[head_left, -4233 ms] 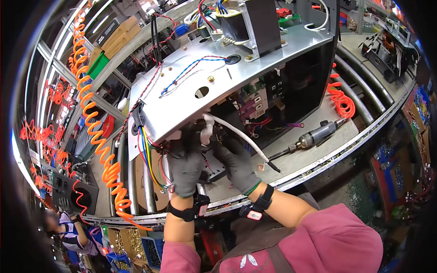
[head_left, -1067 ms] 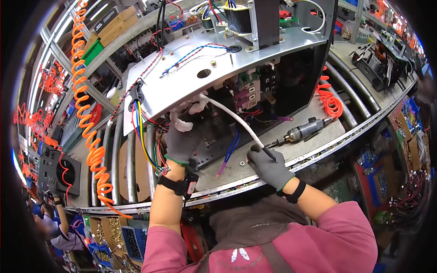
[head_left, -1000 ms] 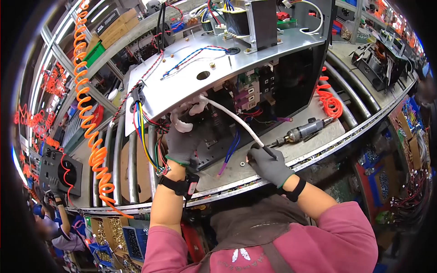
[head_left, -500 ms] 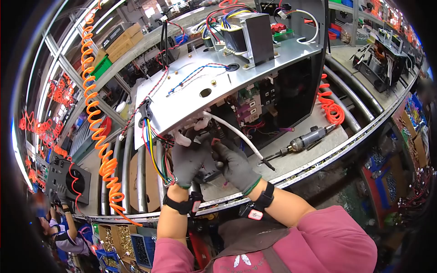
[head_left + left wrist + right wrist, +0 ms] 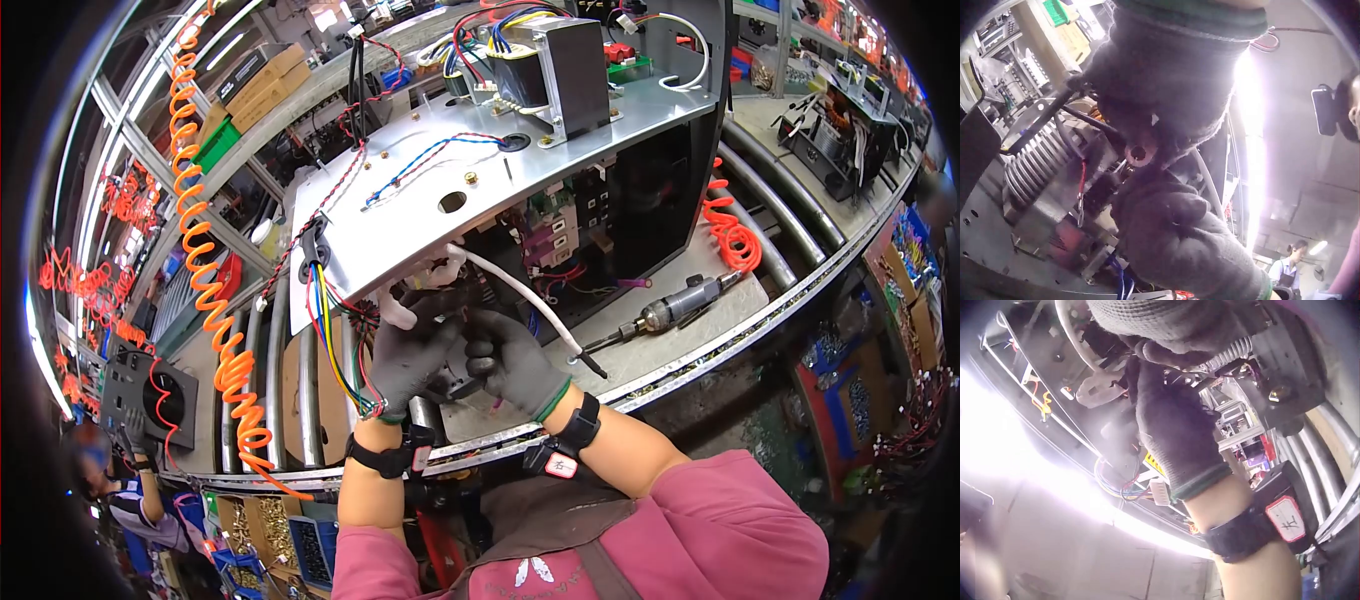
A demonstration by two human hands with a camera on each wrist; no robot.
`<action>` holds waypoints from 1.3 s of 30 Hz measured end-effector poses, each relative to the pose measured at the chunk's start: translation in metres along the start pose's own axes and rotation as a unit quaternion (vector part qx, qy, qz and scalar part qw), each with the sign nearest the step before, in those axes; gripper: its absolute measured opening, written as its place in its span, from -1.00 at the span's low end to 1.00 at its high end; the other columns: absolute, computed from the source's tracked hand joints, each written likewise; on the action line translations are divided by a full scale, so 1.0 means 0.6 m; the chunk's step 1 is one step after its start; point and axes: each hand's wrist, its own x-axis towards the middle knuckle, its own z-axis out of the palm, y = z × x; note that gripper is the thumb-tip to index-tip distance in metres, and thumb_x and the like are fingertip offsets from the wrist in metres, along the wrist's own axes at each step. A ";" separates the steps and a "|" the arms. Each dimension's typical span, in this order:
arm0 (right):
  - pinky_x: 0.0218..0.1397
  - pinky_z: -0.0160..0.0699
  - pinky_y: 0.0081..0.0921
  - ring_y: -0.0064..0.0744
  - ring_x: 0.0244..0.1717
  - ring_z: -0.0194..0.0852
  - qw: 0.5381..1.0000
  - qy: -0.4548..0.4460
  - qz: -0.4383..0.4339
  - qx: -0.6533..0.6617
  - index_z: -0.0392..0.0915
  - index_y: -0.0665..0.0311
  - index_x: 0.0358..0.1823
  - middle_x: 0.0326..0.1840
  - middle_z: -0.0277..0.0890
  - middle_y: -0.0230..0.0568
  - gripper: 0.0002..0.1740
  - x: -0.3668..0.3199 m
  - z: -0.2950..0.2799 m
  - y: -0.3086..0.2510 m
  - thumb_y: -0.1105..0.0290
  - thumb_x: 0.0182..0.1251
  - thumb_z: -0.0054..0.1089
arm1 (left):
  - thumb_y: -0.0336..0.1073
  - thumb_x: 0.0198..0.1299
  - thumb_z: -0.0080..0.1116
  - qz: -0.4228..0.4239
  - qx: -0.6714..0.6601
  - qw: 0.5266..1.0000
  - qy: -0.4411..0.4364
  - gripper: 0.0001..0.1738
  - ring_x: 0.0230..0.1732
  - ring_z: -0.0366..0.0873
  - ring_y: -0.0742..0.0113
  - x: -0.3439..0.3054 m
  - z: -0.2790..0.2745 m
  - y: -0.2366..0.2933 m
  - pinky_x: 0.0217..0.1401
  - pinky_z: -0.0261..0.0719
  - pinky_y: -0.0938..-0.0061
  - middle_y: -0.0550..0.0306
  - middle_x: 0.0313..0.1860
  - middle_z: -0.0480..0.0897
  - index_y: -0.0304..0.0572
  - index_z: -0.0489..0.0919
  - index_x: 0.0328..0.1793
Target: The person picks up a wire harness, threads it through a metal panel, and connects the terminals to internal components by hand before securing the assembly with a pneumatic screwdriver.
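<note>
— Starting with the biggest?

— Looking at a roller conveyor (image 5: 285, 380) carrying an open machine chassis (image 5: 420, 220), with a grey top plate tilting toward the camera and a transformer (image 5: 550, 60) bolted at the far end.

— And hanging at the left?

— Seeing an orange coiled hose (image 5: 205, 290) dangling down past the rollers. Also noting an air screwdriver (image 5: 675, 305) lying on the grey board (image 5: 650, 345) to the right of the chassis, well apart from both hands.

— Getting to the cabling?

— Tracing a white cable (image 5: 515, 288) running from under the plate down to the board, just beside the right hand (image 5: 510, 365). Spotting a coloured wire bundle (image 5: 330, 320) dropping from the plate's left edge, just beside the left hand (image 5: 410, 355).

— Working together or apart, those hands?

— Working together, both gloved, touching each other under the front edge of the plate, inside the open front of the chassis.

— Holding what, exactly?

— Pinching a copper ring terminal (image 5: 1137, 152) at the left fingertips, between the two gloves and right beside a finned heat sink (image 5: 1032, 165). Curling the right fingers tight against the left glove; not managing to tell whether gripping anything inside that curl.
</note>
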 end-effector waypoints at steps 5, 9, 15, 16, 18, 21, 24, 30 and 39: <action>-0.51 0.26 -0.73 -0.70 -0.47 0.24 0.978 0.079 -0.095 -0.171 0.43 0.22 0.09 -0.30 0.39 -0.44 -0.70 -0.019 0.030 0.013 0.30 0.41 -0.07 | -0.37 0.07 0.22 -0.023 0.119 0.992 -0.021 -0.83 -0.24 0.60 0.30 0.000 -0.021 0.020 -0.15 0.54 0.48 0.03 -0.24 0.65 -0.20 0.65 -0.20; -0.14 0.51 -0.46 -0.40 -0.17 0.47 0.855 0.144 -0.290 -0.406 0.37 0.29 0.16 -0.11 0.49 -0.21 -0.58 -0.018 0.010 0.040 0.21 0.37 -0.04 | -0.21 0.15 0.18 -0.029 0.235 0.968 0.082 -0.84 -0.32 0.64 0.29 -0.009 -0.005 0.019 -0.31 0.56 0.47 0.25 -0.30 0.66 0.00 0.64 -0.19; 0.03 0.44 -0.41 -0.25 -0.04 0.46 0.643 0.086 -0.407 -0.643 0.38 0.32 0.12 -0.04 0.47 0.02 -0.61 0.005 0.005 0.037 0.24 0.39 -0.10 | -0.43 0.14 0.17 0.077 0.152 0.968 0.185 -0.81 -0.16 0.61 0.34 0.024 0.032 -0.031 -0.12 0.54 0.54 0.07 -0.15 0.64 -0.16 0.65 -0.11; 0.03 0.44 -0.41 -0.25 -0.04 0.46 0.644 0.084 -0.408 -0.642 0.38 0.32 0.12 -0.04 0.47 0.02 -0.61 0.013 0.002 0.040 0.24 0.39 -0.10 | -0.43 0.14 0.17 0.077 0.155 0.967 0.186 -0.81 -0.16 0.61 0.34 0.028 0.032 -0.033 -0.12 0.54 0.54 0.07 -0.15 0.64 -0.16 0.65 -0.11; -0.04 0.46 -0.40 -0.27 -0.09 0.47 0.726 0.106 -0.432 -0.525 0.42 0.33 0.07 -0.09 0.49 0.04 -0.65 0.026 -0.004 0.049 0.26 0.39 -0.10 | -0.50 0.13 0.14 0.179 0.290 0.930 0.138 -0.73 -0.14 0.60 0.33 0.033 0.028 -0.037 -0.07 0.54 0.53 0.10 -0.09 0.63 -0.21 0.61 -0.02; -0.09 0.46 -0.41 -0.30 -0.15 0.50 0.788 0.121 -0.371 -0.476 0.46 0.33 0.02 -0.16 0.51 0.01 -0.68 0.015 0.011 0.041 0.28 0.39 -0.09 | -0.51 0.14 0.14 0.243 0.317 0.905 0.146 -0.72 -0.12 0.59 0.34 0.036 0.023 -0.017 -0.06 0.54 0.54 0.12 -0.10 0.63 -0.25 0.58 0.00; -0.11 0.45 -0.42 -0.29 -0.19 0.50 0.838 0.156 -0.310 -0.421 0.47 0.33 0.00 -0.18 0.53 -0.01 -0.68 0.027 0.006 0.046 0.27 0.40 -0.08 | -0.54 0.13 0.12 0.210 0.246 0.942 0.085 -0.73 -0.11 0.59 0.35 0.039 0.019 -0.036 -0.06 0.54 0.53 0.14 -0.09 0.63 -0.26 0.58 -0.01; -0.40 0.44 -0.60 -0.53 -0.36 0.53 0.891 0.194 -0.275 -0.306 0.49 0.29 0.02 -0.16 0.59 -0.24 -0.67 0.033 0.021 0.048 0.21 0.40 0.02 | -0.57 0.10 0.13 0.113 0.006 0.991 0.078 -0.71 -0.11 0.60 0.35 0.042 0.029 -0.071 -0.07 0.55 0.51 0.12 -0.09 0.63 -0.28 0.57 -0.01; -0.53 0.33 -0.71 -0.62 -0.46 0.51 0.924 0.222 -0.267 -0.161 0.52 0.23 0.01 -0.16 0.60 -0.34 -0.67 0.043 0.035 0.049 0.19 0.33 0.17 | -0.58 0.03 0.14 0.128 -0.008 0.990 0.052 -0.66 -0.16 0.59 0.34 0.044 0.022 -0.068 -0.14 0.55 0.49 0.09 -0.14 0.60 -0.29 0.55 -0.01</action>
